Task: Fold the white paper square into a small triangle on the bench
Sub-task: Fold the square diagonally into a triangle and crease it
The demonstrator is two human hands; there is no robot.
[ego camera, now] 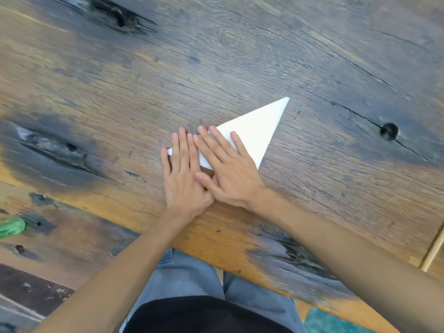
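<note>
The white paper (252,133) lies flat on the bench (216,68), already folded into a triangle. Its long point reaches away from me and to the right, and its narrow left tip pokes out just past my little finger. My two hands cover the near left part of it, so I cannot see the whole lower edge or where the layers meet under my palms.

My left hand (183,174) is open and flat, fingers straight and close together, pressing down over the left end of the paper. My right hand (227,169) is open and flat too, fingers spread a little, lying across the middle of the paper with the fingertips pointing away and to the left. The right thumb rests on the back of my left hand, so the hands overlap at the near edge of the paper. Neither hand grips anything; both only press.

Nearer to me than the paper, the edge of the bench cuts across, and below it my legs in blue jeans (189,275) show, partly hidden by my forearms and a black shirt (204,316). Far left of the paper, at the frame edge, something green (10,228) is cut off and too blurred to name. Right of the paper, a dark knot (389,131) sits in the wood.
</note>
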